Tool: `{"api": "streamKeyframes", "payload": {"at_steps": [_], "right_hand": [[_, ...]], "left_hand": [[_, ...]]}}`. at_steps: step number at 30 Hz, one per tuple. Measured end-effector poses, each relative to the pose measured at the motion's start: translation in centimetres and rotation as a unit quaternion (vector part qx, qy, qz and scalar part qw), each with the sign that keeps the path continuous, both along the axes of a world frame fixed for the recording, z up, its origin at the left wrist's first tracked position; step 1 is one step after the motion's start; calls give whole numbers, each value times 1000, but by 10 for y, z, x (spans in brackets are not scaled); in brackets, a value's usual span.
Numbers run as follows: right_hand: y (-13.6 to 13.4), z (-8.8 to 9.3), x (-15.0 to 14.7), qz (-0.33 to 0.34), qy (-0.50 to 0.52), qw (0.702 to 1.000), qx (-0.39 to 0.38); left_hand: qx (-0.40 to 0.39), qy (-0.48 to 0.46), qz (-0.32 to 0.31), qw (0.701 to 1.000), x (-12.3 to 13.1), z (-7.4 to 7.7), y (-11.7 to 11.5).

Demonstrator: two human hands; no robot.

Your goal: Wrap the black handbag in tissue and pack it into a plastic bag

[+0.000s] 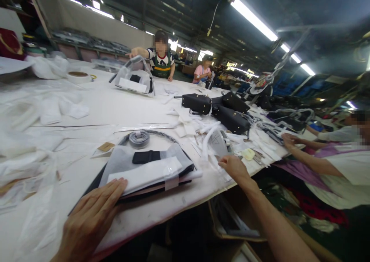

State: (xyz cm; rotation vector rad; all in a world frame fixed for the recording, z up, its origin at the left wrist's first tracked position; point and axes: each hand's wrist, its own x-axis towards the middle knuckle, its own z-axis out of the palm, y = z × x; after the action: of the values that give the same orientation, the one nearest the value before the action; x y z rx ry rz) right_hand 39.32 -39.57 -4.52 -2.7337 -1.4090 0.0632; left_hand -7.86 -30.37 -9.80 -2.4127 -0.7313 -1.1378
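A black handbag (95, 179) lies on the table in front of me, its front covered with white tissue and a folded white foam sheet (150, 176). A black strap piece (146, 157) rests on the tissue, and a wrapped coiled strap (139, 139) sits inside the handle loop. Clear tape (172, 176) crosses the foam's right end. My left hand (96, 204) presses flat on the bag's lower left, fingers stretched out. To the right of the bag, my right hand (234, 167) pinches what looks like the tape end at a grey tape dispenser (218, 142).
Several black bags (231, 119) are heaped beyond the dispenser among paper scraps. Another wrapped bag (133, 80) stands across the table by a co-worker (162, 57). A tape roll (78, 76) and crumpled plastic (29, 165) lie left. Another worker's hands (290, 140) are at right.
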Motion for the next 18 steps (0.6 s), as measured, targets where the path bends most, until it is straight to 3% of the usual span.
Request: {"api": "streamKeyframes", "payload": {"at_steps": [3, 6, 9, 18], "right_hand": [[-19, -23, 4, 19, 26, 999, 13], [-34, -51, 5, 23, 25, 995, 91], [-41, -69, 6, 8, 32, 986, 162], [-38, -62, 7, -34, 50, 978, 198]], "left_hand": [[-5, -4, -1, 1000, 1, 0, -1], [-16, -7, 6, 1000, 3, 1, -5], [-24, -10, 23, 999, 4, 1, -7], [-54, -31, 29, 998, 6, -4, -11]]}}
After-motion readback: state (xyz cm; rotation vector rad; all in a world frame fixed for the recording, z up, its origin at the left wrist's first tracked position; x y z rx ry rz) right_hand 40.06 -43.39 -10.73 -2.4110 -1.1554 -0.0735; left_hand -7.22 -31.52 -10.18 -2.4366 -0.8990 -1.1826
